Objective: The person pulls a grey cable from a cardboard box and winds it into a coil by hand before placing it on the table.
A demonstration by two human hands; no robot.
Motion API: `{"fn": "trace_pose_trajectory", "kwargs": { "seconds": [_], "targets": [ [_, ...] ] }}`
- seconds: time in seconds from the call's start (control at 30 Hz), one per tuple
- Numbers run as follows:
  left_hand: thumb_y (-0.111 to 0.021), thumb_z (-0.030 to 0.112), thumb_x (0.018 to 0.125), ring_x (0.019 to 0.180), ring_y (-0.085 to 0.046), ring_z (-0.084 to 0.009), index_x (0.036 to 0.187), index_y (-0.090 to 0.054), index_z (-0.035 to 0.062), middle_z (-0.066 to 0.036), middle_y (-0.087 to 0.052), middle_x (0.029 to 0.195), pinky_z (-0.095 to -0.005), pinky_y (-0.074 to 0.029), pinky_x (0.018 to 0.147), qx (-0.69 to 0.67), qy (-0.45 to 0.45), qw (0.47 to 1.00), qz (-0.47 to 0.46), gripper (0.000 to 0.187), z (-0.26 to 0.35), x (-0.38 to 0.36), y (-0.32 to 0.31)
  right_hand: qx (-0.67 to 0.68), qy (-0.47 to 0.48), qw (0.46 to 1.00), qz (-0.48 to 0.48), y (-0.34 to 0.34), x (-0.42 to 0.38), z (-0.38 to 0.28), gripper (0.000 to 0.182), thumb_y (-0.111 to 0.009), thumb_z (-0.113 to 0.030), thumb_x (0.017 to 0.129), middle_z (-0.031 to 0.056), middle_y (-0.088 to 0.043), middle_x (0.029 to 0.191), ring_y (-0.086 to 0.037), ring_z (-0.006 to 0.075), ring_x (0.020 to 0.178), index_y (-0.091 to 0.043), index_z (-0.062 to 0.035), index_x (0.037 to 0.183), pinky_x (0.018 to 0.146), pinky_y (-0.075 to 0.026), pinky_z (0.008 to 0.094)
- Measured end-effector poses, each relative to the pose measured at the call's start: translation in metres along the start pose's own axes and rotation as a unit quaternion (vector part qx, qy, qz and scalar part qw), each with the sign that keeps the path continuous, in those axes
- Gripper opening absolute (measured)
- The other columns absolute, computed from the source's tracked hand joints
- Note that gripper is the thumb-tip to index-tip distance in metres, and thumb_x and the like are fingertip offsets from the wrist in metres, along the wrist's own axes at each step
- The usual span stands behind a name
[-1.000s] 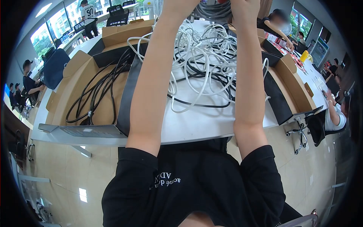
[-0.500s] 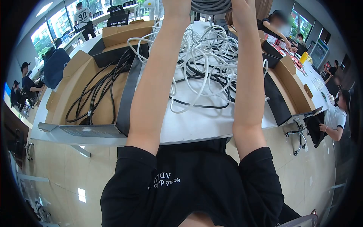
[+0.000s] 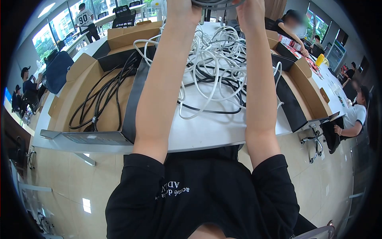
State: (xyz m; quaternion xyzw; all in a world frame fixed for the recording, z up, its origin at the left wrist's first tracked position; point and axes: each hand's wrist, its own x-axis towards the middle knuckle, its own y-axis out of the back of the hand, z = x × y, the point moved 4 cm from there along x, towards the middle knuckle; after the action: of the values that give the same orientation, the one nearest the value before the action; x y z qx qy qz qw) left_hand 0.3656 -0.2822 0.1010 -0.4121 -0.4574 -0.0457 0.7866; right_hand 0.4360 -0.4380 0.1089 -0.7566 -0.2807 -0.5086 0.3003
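A coil of grey cable (image 3: 217, 4) is held up at the top edge of the view, mostly cut off by the frame. My left hand (image 3: 185, 11) grips its left side and my right hand (image 3: 251, 12) its right side; most of the fingers lie beyond the frame. Under my raised forearms, a tangled heap of white cables (image 3: 217, 59) lies on the white table (image 3: 203, 133). Some black cables (image 3: 227, 85) run beneath and through the heap.
Left on the table, an open cardboard box (image 3: 65, 107) holds a bundled black cable (image 3: 113, 91). Another open box (image 3: 304, 89) stands at the right. Behind it, a person (image 3: 288, 30) works at a table with a yellow object (image 3: 320, 60). Someone sits at far right (image 3: 354, 119).
The grey coil has shifted slightly up and left, so less of it shows. My right hand has moved inward, to the left. My left arm has moved only a little.
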Motion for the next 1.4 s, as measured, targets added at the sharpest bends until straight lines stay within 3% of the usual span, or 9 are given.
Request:
{"fn": "trace_pose_trajectory", "kwargs": {
  "seconds": [0.13,0.33,0.53,0.63,0.83,1.13,1.33,1.37,1.4],
  "targets": [
    [-0.066,0.009,0.098,0.059,-0.051,-0.0091,0.077,-0.054,0.0161,0.005,-0.047,0.065,-0.0293,-0.048,0.063,-0.032,0.022,0.999,-0.036,0.025,0.003,0.004,0.003,0.04,-0.022,0.997,0.06,0.004,-0.003,0.009,0.036,-0.057,-0.022,0.107,0.0076,-0.073,0.109,-0.07,0.0133,0.094,-0.063,0.0059,0.129,0.08,-0.054,0.0246],
    [-0.069,0.012,0.097,0.061,-0.049,-0.0077,0.076,-0.052,0.0162,0.006,-0.044,0.067,-0.0258,-0.046,0.063,-0.048,0.044,0.994,-0.088,0.028,0.004,-0.001,-0.006,0.008,-0.035,0.998,0.049,-0.016,-0.005,-0.006,0.03,-0.065,-0.011,0.1,0.0106,-0.073,0.106,-0.071,0.0153,0.092,-0.066,0.0065,0.124,0.08,-0.056,0.0259],
    [-0.069,0.011,0.097,0.062,-0.049,-0.0073,0.084,-0.061,0.0117,0.006,-0.046,0.069,-0.025,-0.043,0.059,0.051,0.037,0.996,-0.067,0.015,0.005,-0.014,-0.026,0.001,-0.122,0.991,0.058,-0.011,-0.01,-0.009,0.03,-0.058,-0.01,0.102,0.0156,-0.073,0.106,-0.073,0.0224,0.092,-0.065,0.0097,0.123,0.078,-0.06,0.0322],
    [-0.069,0.01,0.096,0.062,-0.049,-0.0069,0.09,-0.065,0.0096,0.005,-0.051,0.071,-0.0242,-0.043,0.058,0.154,-0.002,0.986,-0.057,0.007,0.003,-0.015,-0.025,0.13,-0.172,0.976,0.008,-0.004,-0.009,-0.017,0.032,-0.055,-0.016,0.104,0.0175,-0.073,0.105,-0.073,0.0256,0.092,-0.065,0.0096,0.121,0.079,-0.062,0.0368],
    [-0.072,0.012,0.096,0.062,-0.051,-0.0073,0.092,-0.067,0.0097,0.005,-0.054,0.072,-0.0242,-0.043,0.058,0.121,-0.078,0.989,-0.037,0.007,-0.01,-0.013,-0.019,0.164,-0.108,0.98,0.028,0.038,0.004,0.003,0.028,-0.05,-0.008,0.099,0.0197,-0.074,0.106,-0.075,0.0274,0.091,-0.067,0.0081,0.114,0.08,-0.063,0.0396],
    [-0.074,0.018,0.095,0.066,-0.053,-0.009,0.094,-0.065,0.0077,0.002,-0.057,0.075,-0.0259,-0.045,0.063,0.146,0.054,0.987,-0.041,0.014,-0.021,-0.011,-0.008,0.237,-0.143,0.961,0.022,0.046,-0.002,0.009,0.028,-0.048,-0.009,0.098,0.0185,-0.076,0.099,-0.075,0.0302,0.085,-0.07,0.0064,0.107,0.077,-0.063,0.0422],
    [-0.07,0.018,0.094,0.072,-0.056,-0.0119,0.107,-0.065,-0.0007,-0.002,-0.064,0.082,-0.0291,-0.045,0.066,0.397,-0.168,0.902,-0.028,0.024,0.003,-0.02,-0.028,0.293,-0.089,0.952,-0.014,-0.01,-0.014,-0.028,0.046,-0.054,-0.038,0.099,0.0164,-0.075,0.096,-0.073,0.0335,0.077,-0.07,0.0042,0.108,0.075,-0.062,0.048],
    [-0.069,0.018,0.094,0.073,-0.057,-0.0123,0.108,-0.064,-0.0012,-0.002,-0.064,0.083,-0.0296,-0.045,0.066,0.423,-0.146,0.894,-0.02,0.024,0.004,-0.021,-0.028,0.221,-0.12,0.962,0.108,-0.033,-0.02,-0.043,0.063,-0.057,-0.057,0.096,0.0146,-0.075,0.092,-0.071,0.0306,0.071,-0.069,0.0022,0.112,0.073,-0.062,0.0438],
    [-0.069,0.018,0.094,0.074,-0.057,-0.0126,0.108,-0.064,-0.0017,-0.002,-0.064,0.084,-0.0301,-0.046,0.067,0.449,-0.123,0.885,-0.013,0.024,0.006,-0.024,-0.029,0.21,-0.12,0.967,0.085,-0.034,-0.019,-0.043,0.067,-0.057,-0.061,0.095,0.0138,-0.074,0.092,-0.071,0.0295,0.071,-0.069,0.0016,0.114,0.072,-0.062,0.0423]
  ]
}}
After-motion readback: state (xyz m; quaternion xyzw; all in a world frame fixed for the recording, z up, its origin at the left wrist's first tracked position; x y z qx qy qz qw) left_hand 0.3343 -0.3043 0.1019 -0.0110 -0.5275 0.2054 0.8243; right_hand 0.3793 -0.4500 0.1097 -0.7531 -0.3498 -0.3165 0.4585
